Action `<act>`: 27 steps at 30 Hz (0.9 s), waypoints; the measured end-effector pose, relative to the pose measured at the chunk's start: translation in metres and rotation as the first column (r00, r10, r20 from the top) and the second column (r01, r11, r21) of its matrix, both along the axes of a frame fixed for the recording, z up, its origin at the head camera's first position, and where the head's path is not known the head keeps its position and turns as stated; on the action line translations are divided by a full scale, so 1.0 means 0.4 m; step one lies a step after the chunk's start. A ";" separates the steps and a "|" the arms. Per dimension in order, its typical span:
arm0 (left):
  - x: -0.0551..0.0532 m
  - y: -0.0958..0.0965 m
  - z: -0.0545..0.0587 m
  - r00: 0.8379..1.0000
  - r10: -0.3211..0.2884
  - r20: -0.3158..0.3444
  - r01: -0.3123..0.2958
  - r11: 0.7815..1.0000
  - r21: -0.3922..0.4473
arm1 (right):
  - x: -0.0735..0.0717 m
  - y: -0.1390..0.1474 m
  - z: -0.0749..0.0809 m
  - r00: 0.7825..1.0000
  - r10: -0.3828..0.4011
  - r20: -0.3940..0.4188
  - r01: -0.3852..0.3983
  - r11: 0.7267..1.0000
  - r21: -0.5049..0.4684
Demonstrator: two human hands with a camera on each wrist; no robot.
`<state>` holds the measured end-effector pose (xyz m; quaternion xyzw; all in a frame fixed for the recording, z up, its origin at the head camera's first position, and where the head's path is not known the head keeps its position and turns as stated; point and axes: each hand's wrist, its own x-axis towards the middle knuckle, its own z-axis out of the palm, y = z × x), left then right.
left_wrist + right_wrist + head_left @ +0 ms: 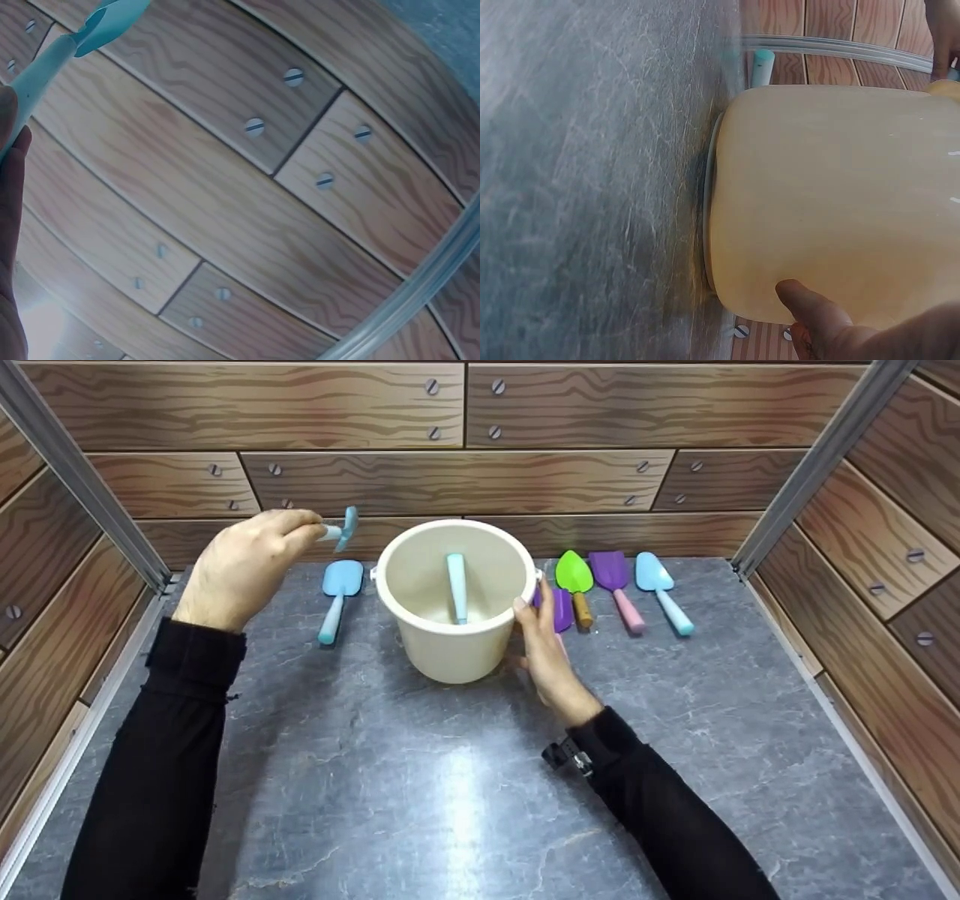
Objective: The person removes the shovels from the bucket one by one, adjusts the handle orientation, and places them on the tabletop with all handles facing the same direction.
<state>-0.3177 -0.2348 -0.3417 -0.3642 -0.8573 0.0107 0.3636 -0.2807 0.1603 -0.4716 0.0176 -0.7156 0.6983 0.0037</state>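
Observation:
My left hand [251, 559] pinches the light-blue handle of a small toy shovel [41, 71], raised left of the bucket, its blue blade pointing right. Below it lies a blue shovel [343, 579] on the tabletop. A cream bucket [450, 649] stands upright in the middle, with a light-blue handle [457, 589] sticking up inside; the rest of that tool is hidden. My right hand [551, 660] rests against the bucket's right side, thumb and fingers spread on its outer wall. In the right wrist view the thumb [810, 304] touches the wall.
Right of the bucket lie a purple shovel [562, 611], partly behind my right hand, a green trowel [574, 574] with a brown handle, a purple shovel [611, 570] with a pink handle and a blue trowel [654, 574]. Wood-patterned panels [457, 480] enclose the grey tabletop [390, 795].

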 end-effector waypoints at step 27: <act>-0.040 -0.118 -0.140 0.984 0.036 0.175 -0.050 0.996 0.076 | 0.000 0.001 -0.003 1.000 0.001 0.005 -0.001 1.000 -0.004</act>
